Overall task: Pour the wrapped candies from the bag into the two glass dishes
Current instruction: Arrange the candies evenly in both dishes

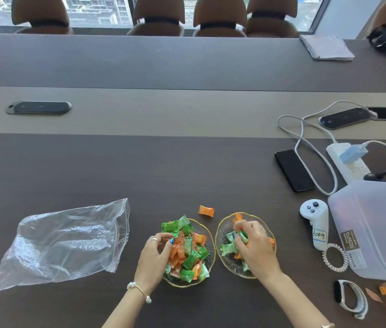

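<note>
My left hand (155,253) grasps candies in the fuller left dish (207,268); my right hand (254,247) clutches candies in the right dish (222,233). The empty bag (66,242) lies left near the worktop's (163,166) front edge, and one orange candy (206,210) sits behind the dishes.

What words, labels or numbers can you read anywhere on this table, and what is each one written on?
"H009": handwritten on a white sticker on the white controller, read sideways, so uncertain.
"PLASTIC": largest word on the dark label of the translucent plastic box; its smaller print and barcode are too small to read.
Candy wrappers in the left dish and right dish: printing too blurred to read.
Nothing else legible.
</note>
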